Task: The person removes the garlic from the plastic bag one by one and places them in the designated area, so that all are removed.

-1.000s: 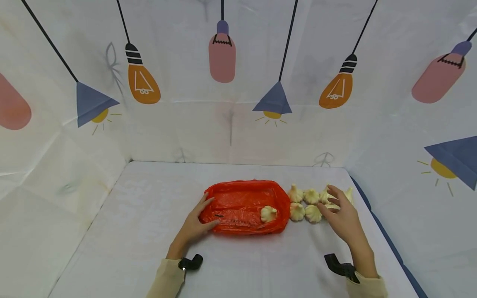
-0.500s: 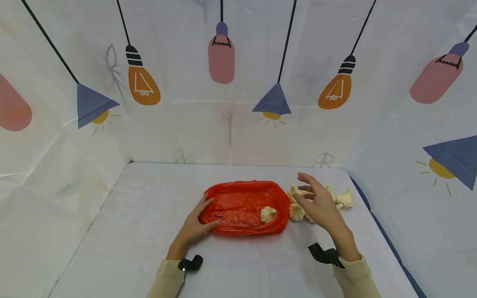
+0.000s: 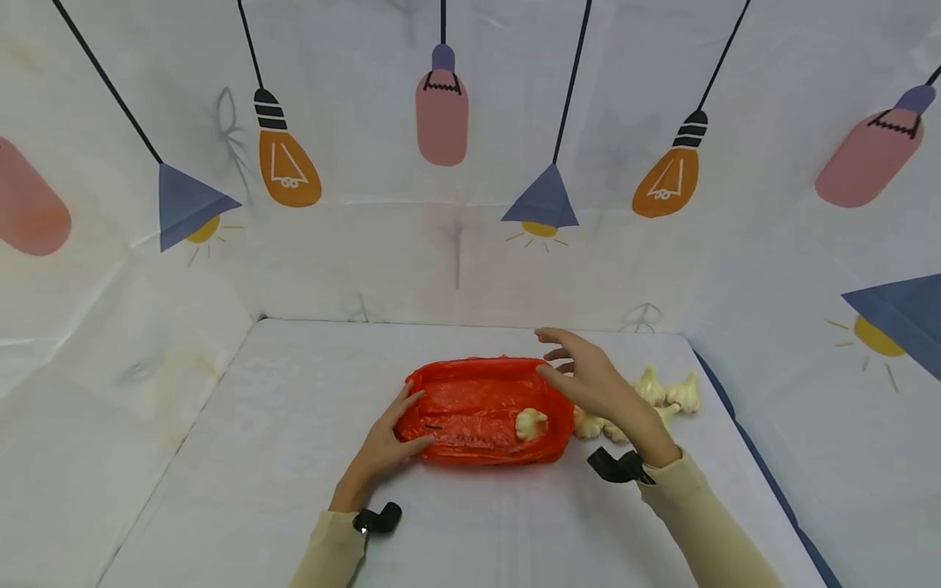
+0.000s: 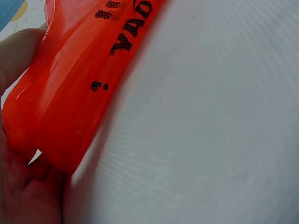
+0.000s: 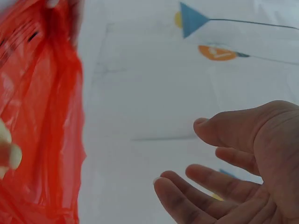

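Observation:
A red plastic bag (image 3: 478,408) lies open on the white table, with one garlic bulb (image 3: 531,423) inside near its right end. My left hand (image 3: 390,441) grips the bag's left edge between thumb and fingers; the left wrist view shows the red bag (image 4: 79,88) against my left hand (image 4: 23,196). My right hand (image 3: 577,371) hovers over the bag's far right corner, fingers spread and holding nothing. In the right wrist view that right hand (image 5: 243,163) is empty beside the red bag (image 5: 37,116). Several garlic bulbs (image 3: 665,390) lie right of the bag, partly hidden by my wrist.
The white table (image 3: 294,425) is enclosed on three sides by white backdrop walls (image 3: 456,245) printed with lamps. A blue strip (image 3: 757,465) runs along the table's right edge. A black strap sits on each wrist.
My right hand has moved left and up from the garlic pile to above the bag's right end, with its fingers open. The left hand and the bag have stayed put.

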Demonstrator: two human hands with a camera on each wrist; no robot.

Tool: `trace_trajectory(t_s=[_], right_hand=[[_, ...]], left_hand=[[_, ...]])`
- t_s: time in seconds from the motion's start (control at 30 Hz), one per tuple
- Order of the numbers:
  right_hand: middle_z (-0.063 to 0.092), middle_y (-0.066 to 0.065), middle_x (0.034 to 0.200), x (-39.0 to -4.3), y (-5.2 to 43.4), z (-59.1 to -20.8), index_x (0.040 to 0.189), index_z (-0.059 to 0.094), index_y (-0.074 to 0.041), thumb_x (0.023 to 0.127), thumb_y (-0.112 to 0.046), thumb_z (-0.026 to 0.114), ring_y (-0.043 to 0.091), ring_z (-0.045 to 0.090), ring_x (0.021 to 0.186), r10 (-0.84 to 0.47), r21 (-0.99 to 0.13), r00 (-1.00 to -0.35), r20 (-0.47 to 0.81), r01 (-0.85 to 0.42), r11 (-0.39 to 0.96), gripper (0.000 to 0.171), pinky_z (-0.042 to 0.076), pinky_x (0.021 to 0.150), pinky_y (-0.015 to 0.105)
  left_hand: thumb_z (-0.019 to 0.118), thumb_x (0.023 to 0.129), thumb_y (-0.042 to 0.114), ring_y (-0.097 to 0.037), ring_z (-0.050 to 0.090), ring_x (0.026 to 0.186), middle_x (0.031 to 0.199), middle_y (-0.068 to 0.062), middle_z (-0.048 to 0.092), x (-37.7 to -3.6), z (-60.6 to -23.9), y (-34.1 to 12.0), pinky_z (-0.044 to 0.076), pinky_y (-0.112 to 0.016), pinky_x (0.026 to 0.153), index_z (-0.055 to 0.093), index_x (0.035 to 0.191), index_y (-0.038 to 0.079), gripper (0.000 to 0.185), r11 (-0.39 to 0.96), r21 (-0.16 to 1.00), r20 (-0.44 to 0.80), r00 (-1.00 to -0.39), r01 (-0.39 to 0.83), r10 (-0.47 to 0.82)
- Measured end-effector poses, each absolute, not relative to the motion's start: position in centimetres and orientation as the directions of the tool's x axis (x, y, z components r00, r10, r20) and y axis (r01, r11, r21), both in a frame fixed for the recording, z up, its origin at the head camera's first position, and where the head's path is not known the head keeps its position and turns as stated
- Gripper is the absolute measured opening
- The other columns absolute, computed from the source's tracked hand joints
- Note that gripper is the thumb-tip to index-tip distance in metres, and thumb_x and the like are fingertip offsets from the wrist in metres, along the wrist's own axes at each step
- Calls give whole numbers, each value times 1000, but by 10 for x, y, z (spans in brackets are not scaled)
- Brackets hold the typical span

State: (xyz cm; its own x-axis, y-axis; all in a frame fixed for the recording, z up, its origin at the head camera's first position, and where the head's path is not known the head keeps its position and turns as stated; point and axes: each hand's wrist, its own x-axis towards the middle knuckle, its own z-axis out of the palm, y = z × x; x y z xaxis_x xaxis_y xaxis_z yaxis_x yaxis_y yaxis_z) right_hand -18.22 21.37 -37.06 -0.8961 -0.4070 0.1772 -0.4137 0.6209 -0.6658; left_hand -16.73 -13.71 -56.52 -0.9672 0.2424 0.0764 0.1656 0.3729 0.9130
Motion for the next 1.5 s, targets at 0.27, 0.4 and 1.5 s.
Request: trace_trajectory(t_s=[0.27, 0.4, 1.5], right_hand=[[60, 21, 141, -210, 209, -386, 147, 51, -3, 98, -13, 68, 36, 69, 114, -476, -613, -875, 88, -424, 667, 52, 59, 94, 52], [61, 23, 140, -221, 207, -394, 146, 51, -3, 99, -14, 68, 39, 68, 116, -507, -607, -862, -15, -395, 690, 51, 59, 96, 51], [60, 20, 144, -223, 173, -434, 143, 55, -5, 104, -13, 58, 34, 63, 126, -631, -623, -733, -253, -376, 686, 40, 57, 90, 42]], left_hand=[[83, 86, 34, -31, 16, 160, 173, 3, 18, -168, -565, -135, 21, -62, 125, 43, 158, 23, 83, 376, 918, 33, -968, 128, 248], [83, 86, 33, -33, 17, 160, 173, 1, 19, -168, -564, -136, 21, -63, 125, 43, 158, 23, 83, 376, 916, 47, -967, 142, 249], [82, 88, 31, -35, 16, 159, 173, -1, 20, -167, -566, -134, 20, -64, 124, 44, 157, 20, 80, 372, 917, 57, -970, 145, 238]])
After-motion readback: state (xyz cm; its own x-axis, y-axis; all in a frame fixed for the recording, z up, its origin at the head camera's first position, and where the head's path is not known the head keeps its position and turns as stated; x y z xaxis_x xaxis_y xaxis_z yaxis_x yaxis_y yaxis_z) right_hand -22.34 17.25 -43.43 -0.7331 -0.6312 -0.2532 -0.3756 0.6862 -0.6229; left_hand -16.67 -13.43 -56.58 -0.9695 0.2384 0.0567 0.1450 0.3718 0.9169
